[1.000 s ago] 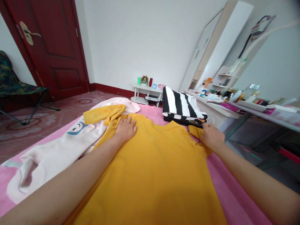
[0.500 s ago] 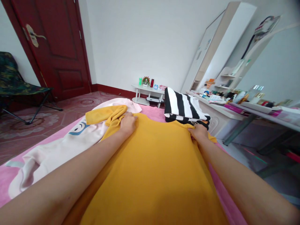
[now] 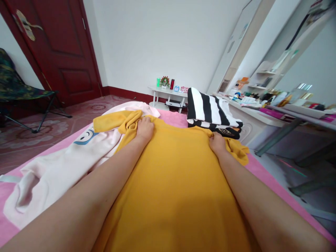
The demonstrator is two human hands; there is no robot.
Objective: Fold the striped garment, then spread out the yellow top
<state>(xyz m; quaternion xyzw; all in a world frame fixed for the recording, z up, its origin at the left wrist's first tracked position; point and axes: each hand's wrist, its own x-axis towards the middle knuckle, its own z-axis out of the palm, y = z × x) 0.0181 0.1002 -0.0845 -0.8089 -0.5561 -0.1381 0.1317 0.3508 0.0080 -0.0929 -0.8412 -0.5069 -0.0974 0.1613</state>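
A yellow shirt (image 3: 173, 182) lies spread on the pink bed cover (image 3: 265, 178) in front of me. My left hand (image 3: 145, 128) grips the shirt at its far left shoulder, where the left sleeve is bunched, fingers curled into the cloth. Over at the far right shoulder, my right hand (image 3: 216, 142) has its fingers closed on the fabric, and the right sleeve is crumpled beside it. Both forearms stretch over the shirt's body.
A pale pink garment with a blue smiling print (image 3: 60, 164) lies to the left under the shirt's edge. A folded black-and-white striped garment (image 3: 210, 112) sits at the far right of the bed. Beyond are a white low table (image 3: 168, 94), a cluttered dresser (image 3: 262, 108), a folding chair (image 3: 18, 94) and a red door (image 3: 57, 45).
My right hand moved left from the right sleeve to the shirt's right shoulder and closed on it. My left hand slid forward to the left shoulder and curled into the cloth.
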